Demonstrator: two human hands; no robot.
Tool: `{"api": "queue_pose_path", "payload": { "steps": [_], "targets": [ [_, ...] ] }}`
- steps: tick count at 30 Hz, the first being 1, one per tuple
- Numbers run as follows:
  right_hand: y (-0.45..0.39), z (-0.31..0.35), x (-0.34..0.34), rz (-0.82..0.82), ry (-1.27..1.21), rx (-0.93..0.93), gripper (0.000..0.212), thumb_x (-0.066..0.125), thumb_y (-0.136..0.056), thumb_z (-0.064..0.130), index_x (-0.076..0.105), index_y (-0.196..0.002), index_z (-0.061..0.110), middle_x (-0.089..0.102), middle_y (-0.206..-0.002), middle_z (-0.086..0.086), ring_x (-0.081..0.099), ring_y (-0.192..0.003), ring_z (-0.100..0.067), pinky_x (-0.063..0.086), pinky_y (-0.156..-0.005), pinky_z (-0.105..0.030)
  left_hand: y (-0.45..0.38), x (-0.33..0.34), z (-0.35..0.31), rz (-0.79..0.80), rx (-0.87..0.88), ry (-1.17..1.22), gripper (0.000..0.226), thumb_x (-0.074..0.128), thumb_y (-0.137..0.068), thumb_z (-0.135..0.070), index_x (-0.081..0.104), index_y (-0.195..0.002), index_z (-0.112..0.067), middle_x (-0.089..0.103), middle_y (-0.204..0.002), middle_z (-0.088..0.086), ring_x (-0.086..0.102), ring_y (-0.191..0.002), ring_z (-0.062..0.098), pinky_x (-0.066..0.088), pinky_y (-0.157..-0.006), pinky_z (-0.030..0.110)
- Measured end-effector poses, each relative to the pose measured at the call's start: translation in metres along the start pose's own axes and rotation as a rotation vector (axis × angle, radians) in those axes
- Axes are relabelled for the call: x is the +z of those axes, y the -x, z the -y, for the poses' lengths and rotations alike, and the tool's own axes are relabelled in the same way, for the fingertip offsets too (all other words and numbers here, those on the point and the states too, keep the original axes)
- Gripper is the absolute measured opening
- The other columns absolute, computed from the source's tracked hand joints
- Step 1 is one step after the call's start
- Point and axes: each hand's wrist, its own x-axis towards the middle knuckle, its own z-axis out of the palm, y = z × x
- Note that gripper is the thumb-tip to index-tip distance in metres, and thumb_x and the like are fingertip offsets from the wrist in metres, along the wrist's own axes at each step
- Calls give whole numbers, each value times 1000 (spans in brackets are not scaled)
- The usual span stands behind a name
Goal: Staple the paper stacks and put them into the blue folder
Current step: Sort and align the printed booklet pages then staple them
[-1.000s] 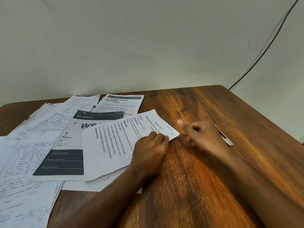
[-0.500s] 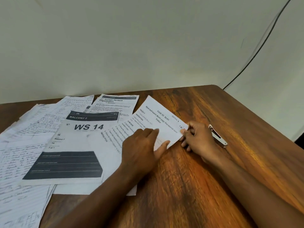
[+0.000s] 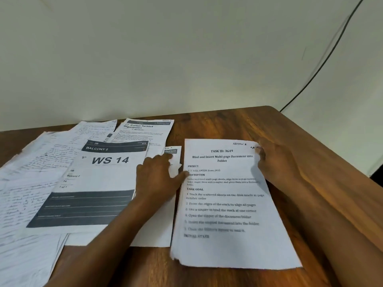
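Observation:
A printed paper stack (image 3: 226, 204) headed "TASK ID: 3649" lies upright on the wooden table (image 3: 238, 125), right of centre. My right hand (image 3: 273, 162) is at its top right corner, and its curled fingers pinch that corner. My left hand (image 3: 159, 177) rests flat on the loose sheets just left of the stack, with its thumb touching the stack's left edge. No stapler or blue folder shows in this view.
Loose papers cover the table's left half: a "WS 14" sheet (image 3: 103, 183), a "Curtain Tie-back" sheet (image 3: 145, 129) and several handwritten pages (image 3: 31, 183). A black cable (image 3: 323, 63) runs down the wall at the right. The table's right edge lies near my right forearm.
The stack has turned from slanted to upright and slid right, off the other papers. My right hand stayed at its corner; the stapler seen by that hand is out of sight.

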Motion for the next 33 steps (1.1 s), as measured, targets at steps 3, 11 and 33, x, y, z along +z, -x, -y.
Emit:
{"api": "queue_pose_path", "payload": {
  "steps": [3,11,33],
  "targets": [
    [3,-4,8,-71,84,-85,8,61,-94,-3,69,-95,-3,65,-65,-22,54,-48,-34,32,-54,-30,7,2,-7,4,114,95,54,77,-79,-68,74,-116,-28,75,-115,-5,65,-110,22,51,-98,48],
    [0,-18,10,-46,111,-9,7,62,-95,-1,68,-94,2,69,-76,-21,62,-62,-40,38,-58,-32,21,6,-22,174,364,-17,92,63,-70,-91,63,-141,-32,52,-154,-9,42,-142,14,29,-115,45],
    [6,9,-12,193,203,323,17,70,-94,33,73,-104,20,75,-103,-9,69,-98,-38,56,-77,-40,38,-17,-56,353,84,213,43,93,-75,-45,51,-83,-39,67,-102,-25,59,-65,-2,42,-58,13]
  ]
}}
